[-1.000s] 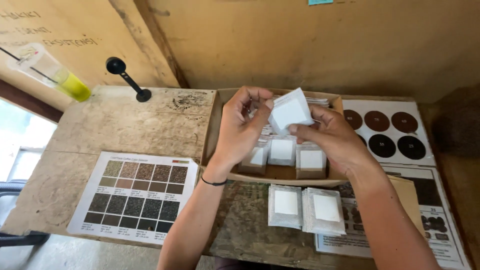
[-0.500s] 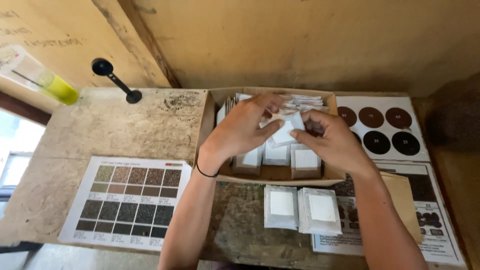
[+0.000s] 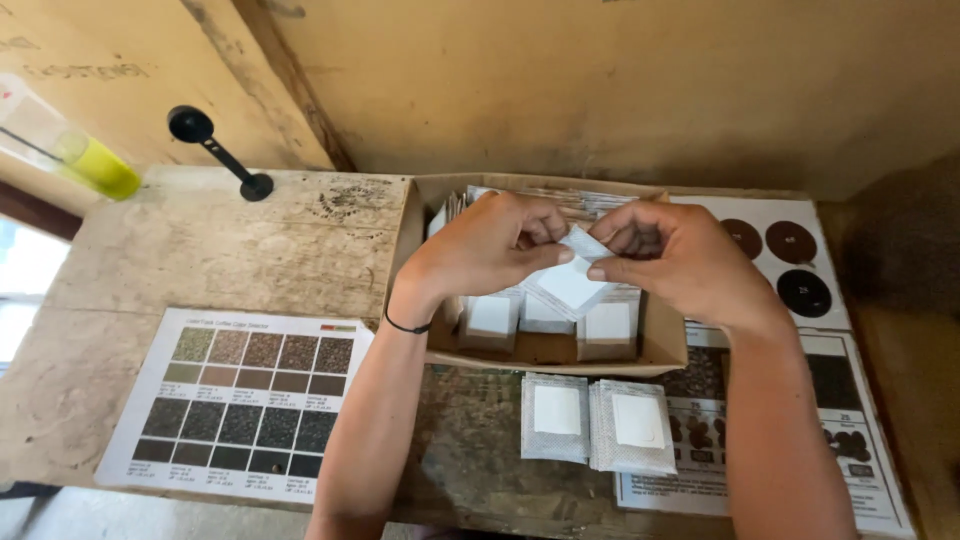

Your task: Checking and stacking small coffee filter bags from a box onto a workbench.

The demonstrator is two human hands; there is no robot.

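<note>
While both hands meet over the open cardboard box (image 3: 665,345), the left hand (image 3: 495,245) and right hand (image 3: 680,255) pinch one small white-labelled packet (image 3: 572,280) between thumbs and fingertips, tilted above the box's front row. Box contents: upright packets (image 3: 492,315), more filed behind. In front of the box, on the worn wooden table (image 3: 230,255): two silver packets (image 3: 597,420) lying flat, side by side. Left: colour swatch chart (image 3: 240,400). Far left: black scoop (image 3: 215,150).

Tilted white-labelled packet (image 3: 570,280) above box
</note>
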